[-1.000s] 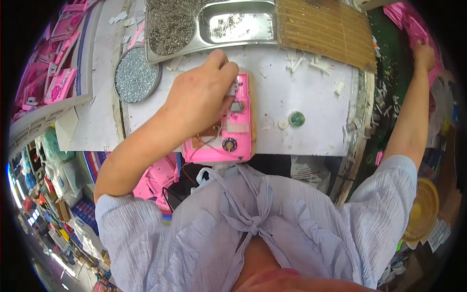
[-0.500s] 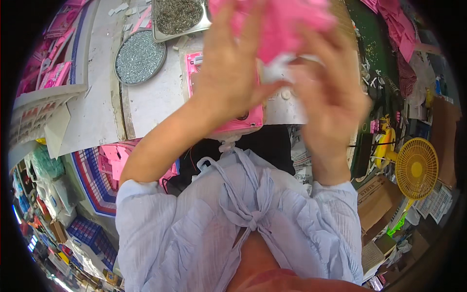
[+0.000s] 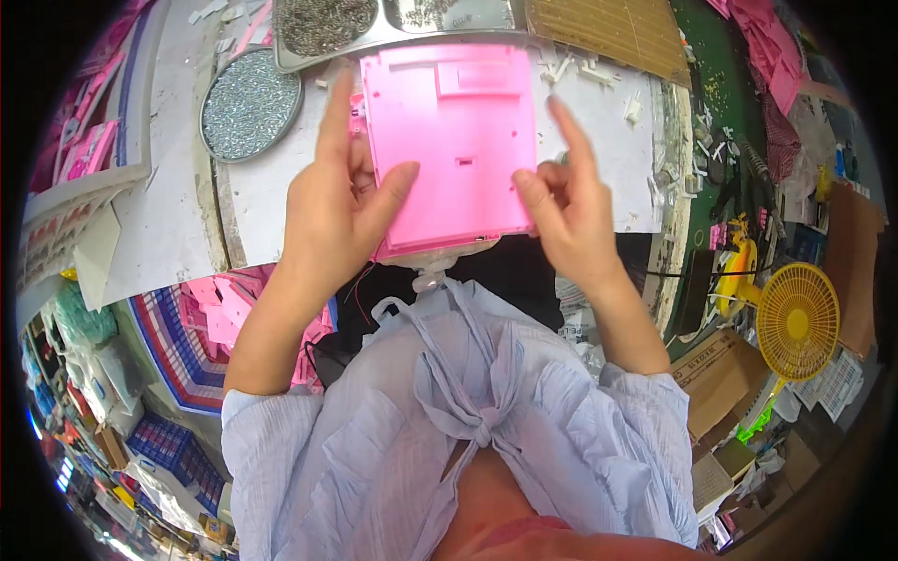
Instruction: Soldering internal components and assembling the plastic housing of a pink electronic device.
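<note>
A flat pink plastic panel [image 3: 454,192] lies between my hands at the table's near edge, on top of another pink part [image 3: 356,114] that peeks out at its left side. The panel has a raised rectangle near its far end and a small slot in the middle. My left hand [image 3: 341,192] grips its left edge, thumb on top and fingers down the side. Along the right edge, my right hand [image 3: 571,201] pinches it with the thumb on top and curled fingers beside it, the index finger stretched forward. What the left fingertips touch underneath is hidden.
Behind the panel stands a metal tray [image 3: 421,37] of small screws, with a round dish [image 3: 251,105] of silvery screws to its left. Small white plastic pieces [image 3: 599,73] lie at right near a cardboard piece [image 3: 608,33]. A yellow fan [image 3: 798,323] stands far right; a crate [image 3: 173,360] holds pink parts.
The pink panel, blurred and raised at the far side in my hands, has come down toward me over the other pink part. Both hands now hold its sides.
</note>
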A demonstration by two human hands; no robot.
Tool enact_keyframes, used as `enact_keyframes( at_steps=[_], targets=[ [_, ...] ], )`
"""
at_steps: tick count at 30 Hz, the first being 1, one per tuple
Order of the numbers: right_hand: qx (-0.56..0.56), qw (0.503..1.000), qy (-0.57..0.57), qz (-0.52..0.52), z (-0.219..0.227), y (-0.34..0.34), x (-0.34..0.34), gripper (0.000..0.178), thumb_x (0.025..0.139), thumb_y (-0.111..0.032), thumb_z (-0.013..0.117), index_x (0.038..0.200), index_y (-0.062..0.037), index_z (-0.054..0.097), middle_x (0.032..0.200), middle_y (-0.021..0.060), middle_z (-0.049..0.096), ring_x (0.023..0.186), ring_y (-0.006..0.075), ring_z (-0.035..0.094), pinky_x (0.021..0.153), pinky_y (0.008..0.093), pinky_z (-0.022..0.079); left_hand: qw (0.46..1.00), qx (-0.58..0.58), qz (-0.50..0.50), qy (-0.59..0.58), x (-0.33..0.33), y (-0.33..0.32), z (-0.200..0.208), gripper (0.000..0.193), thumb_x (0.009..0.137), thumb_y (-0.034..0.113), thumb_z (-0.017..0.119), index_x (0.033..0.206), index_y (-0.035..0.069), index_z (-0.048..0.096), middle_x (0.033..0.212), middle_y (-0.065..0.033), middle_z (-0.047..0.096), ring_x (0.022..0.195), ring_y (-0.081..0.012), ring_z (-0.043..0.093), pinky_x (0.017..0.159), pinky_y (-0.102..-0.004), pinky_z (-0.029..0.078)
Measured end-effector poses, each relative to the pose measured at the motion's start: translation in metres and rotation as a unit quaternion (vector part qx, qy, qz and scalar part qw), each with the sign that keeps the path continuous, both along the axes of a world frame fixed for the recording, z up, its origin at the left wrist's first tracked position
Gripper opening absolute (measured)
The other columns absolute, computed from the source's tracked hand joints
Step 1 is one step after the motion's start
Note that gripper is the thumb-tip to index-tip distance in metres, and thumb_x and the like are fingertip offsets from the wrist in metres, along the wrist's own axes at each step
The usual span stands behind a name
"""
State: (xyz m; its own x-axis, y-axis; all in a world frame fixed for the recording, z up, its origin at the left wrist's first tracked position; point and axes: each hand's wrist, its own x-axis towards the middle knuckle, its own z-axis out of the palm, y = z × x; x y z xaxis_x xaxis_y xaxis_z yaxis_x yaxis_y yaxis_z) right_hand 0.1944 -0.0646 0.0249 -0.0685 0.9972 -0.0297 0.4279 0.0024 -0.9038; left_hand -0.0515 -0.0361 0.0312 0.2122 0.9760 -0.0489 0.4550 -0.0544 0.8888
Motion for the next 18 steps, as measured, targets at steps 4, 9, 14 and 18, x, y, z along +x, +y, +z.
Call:
enact_keyframes(
  at_steps=[4,9,14,18],
  targets=[
    [0.04,0.992,-0.12,0.028,-0.025,-0.014,-0.004,0.065,0.097,-0.02,0.066,0.154,-0.0042,0.038,0.067,0.0117,0.066,0.057,0.026,0.066,0.055,0.0349,0.049,0.995,0.081,-0.002,0.05,-0.002,-0.003,-0.029,0.069,0.091,0.017,0.072,0.15,0.001,0.042,0.072,-0.005,0.062,0.056,-0.0121,0.051,0.055,-0.0267,0.043],
    [0.076,0.985,-0.135,0.074,-0.032,0.003,-0.007,0.056,0.097,-0.016,0.067,0.149,-0.0082,0.047,0.065,0.0111,0.065,0.054,0.0231,0.063,0.056,0.0329,0.047,0.996,0.068,0.013,0.048,-0.01,-0.004,-0.026,0.06,0.091,0.016,0.071,0.146,0.003,0.048,0.069,-0.0028,0.056,0.056,-0.011,0.048,0.053,-0.0267,0.041],
    [0.105,0.975,-0.129,0.146,-0.029,0.015,-0.003,0.053,0.096,-0.018,0.069,0.146,-0.0105,0.053,0.062,0.0116,0.06,0.053,0.0236,0.06,0.055,0.034,0.046,0.998,0.046,0.036,0.039,-0.017,-0.013,-0.032,0.058,0.091,0.015,0.07,0.145,0.004,0.049,0.067,-0.0019,0.053,0.056,-0.0111,0.047,0.053,-0.0268,0.04],
    [0.072,0.968,-0.151,0.185,-0.016,0.019,-0.001,0.057,0.095,-0.02,0.069,0.148,-0.0116,0.052,0.066,0.0141,0.061,0.056,0.0266,0.062,0.057,0.035,0.047,0.995,0.057,0.058,0.066,-0.013,-0.019,-0.03,0.058,0.091,0.015,0.071,0.144,0.005,0.05,0.065,-0.002,0.051,0.054,-0.013,0.048,0.053,-0.0285,0.041]
  ],
)
